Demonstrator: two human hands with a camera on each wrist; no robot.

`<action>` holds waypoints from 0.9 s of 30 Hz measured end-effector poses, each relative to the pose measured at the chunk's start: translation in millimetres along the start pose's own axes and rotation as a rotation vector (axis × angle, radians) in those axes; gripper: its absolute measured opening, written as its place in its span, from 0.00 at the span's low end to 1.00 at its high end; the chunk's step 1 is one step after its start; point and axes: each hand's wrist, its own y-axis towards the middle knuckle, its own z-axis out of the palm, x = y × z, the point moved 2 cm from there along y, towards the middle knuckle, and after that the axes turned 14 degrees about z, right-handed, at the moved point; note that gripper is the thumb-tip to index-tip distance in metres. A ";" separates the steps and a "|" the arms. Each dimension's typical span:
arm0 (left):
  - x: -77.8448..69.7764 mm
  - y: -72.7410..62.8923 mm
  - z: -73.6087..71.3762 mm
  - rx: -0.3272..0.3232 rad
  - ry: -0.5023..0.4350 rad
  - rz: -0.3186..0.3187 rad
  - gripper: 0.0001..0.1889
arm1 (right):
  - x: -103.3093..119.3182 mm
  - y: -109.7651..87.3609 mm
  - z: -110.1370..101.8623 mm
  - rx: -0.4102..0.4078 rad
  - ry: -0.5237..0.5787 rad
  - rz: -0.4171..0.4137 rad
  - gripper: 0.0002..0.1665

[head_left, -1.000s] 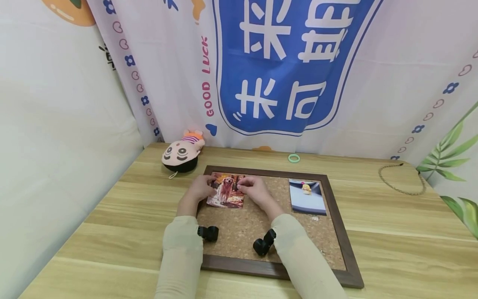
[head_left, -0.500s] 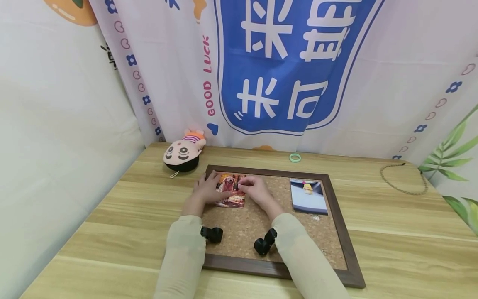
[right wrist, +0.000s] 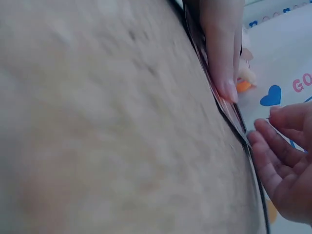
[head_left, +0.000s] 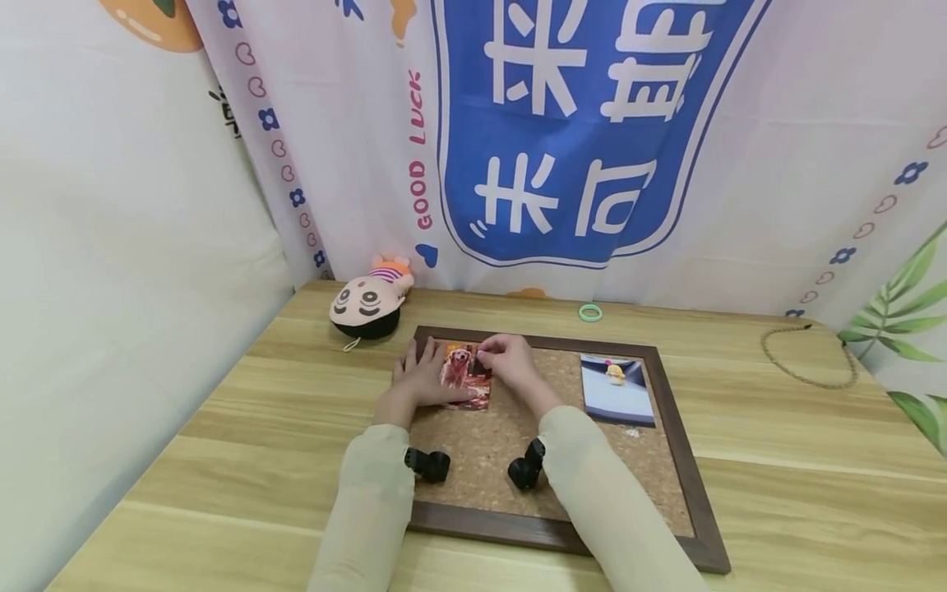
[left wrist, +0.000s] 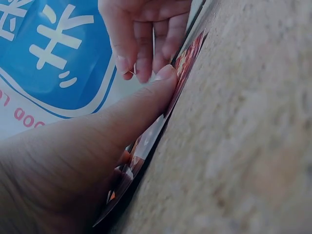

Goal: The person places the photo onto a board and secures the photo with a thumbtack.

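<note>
My left hand (head_left: 424, 380) lies spread with straight fingers across the left part of a photo (head_left: 456, 368) of a golden retriever, its thumb pressing near the lower edge. The photo is on a cork board (head_left: 473, 456) in a dark wooden frame, partly covered by that hand. Over the photo's right edge, my right hand (head_left: 512, 362) pinches a small pin (right wrist: 267, 118) between thumb and forefinger. Only the pin's thin point shows; its head is hidden by the fingertips. In the left wrist view, the dog photo (left wrist: 187, 61) lies under the left thumb.
At the board's right is a second photo (head_left: 620, 401) with a yellow figure, a pink pin at its top. Behind the board lie a plush doll (head_left: 367, 304) and a green ring (head_left: 590, 312). A braided cord (head_left: 802, 374) lies at the table's right.
My left hand has gone from the photo's left edge to lying flat across it, fingers spread. The right hand keeps its pinch and has lifted slightly.
</note>
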 end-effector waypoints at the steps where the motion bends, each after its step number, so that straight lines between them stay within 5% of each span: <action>1: 0.5 0.2 0.0 0.007 0.005 -0.003 0.56 | 1.9 1.9 0.4 -0.011 0.005 0.014 0.06; 16: -2.3 -2.1 -0.7 0.021 0.050 0.017 0.55 | 1.3 28.5 19.0 -0.020 0.082 0.085 0.06; 27: 3.0 1.9 4.0 0.019 0.033 -0.007 0.60 | 2.4 31.4 28.3 -0.079 -0.165 0.082 0.06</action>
